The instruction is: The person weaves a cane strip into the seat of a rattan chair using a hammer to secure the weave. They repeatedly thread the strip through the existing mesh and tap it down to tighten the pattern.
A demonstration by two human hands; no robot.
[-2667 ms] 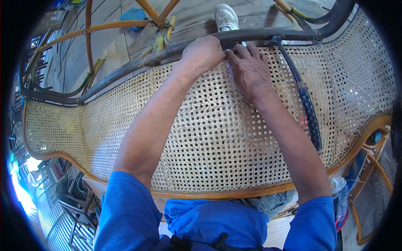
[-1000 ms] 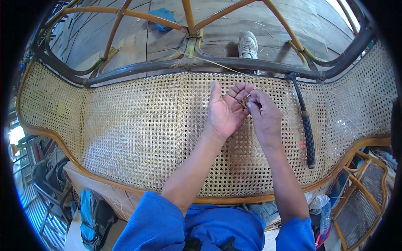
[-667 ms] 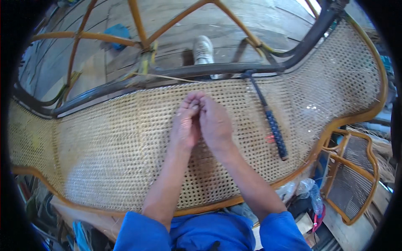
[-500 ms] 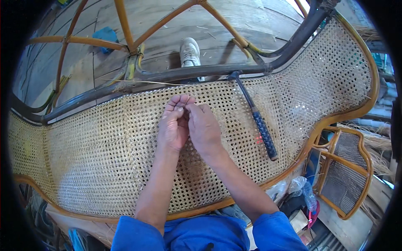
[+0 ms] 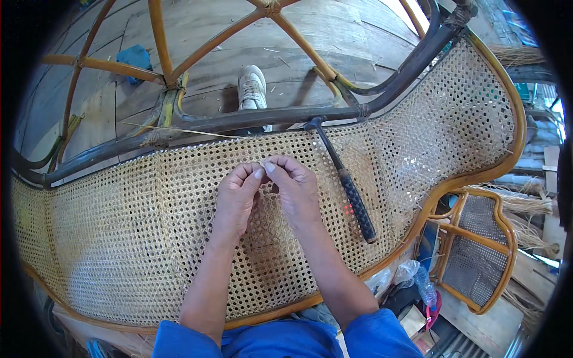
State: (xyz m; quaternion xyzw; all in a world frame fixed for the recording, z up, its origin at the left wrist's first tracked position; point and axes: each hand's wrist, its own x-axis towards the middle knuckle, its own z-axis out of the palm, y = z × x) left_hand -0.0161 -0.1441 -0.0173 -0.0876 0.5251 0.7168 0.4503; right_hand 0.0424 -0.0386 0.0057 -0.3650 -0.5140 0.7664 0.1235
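Note:
A long rattan furniture frame with a woven cane panel (image 5: 113,227) spreads beneath my arms. Over the middle of the weave, my left hand (image 5: 239,188) and my right hand (image 5: 292,185) meet with thumbs and forefingers pinched together. Whatever they pinch is too small to name. Right of my right hand lies a hammer (image 5: 343,179), its dark head against the frame's far rail (image 5: 239,121) and its dark patterned handle pointing toward me. A thin loose cane strand (image 5: 185,129) rests across that rail, beyond my left hand.
Rattan bars (image 5: 215,45) rise beyond the panel over a plank floor with scattered bits. A blue object (image 5: 134,62) lies there, near a white shoe (image 5: 251,89). At right stand a smaller cane-panelled rattan piece (image 5: 477,256), a plastic bottle (image 5: 425,286) and bundles of cane strands (image 5: 522,203).
My hands have turned from an overlapping grasp to a fingertip pinch side by side, their fingertips lower in the picture. The whole view has shifted slightly; the hammer stays on the panel.

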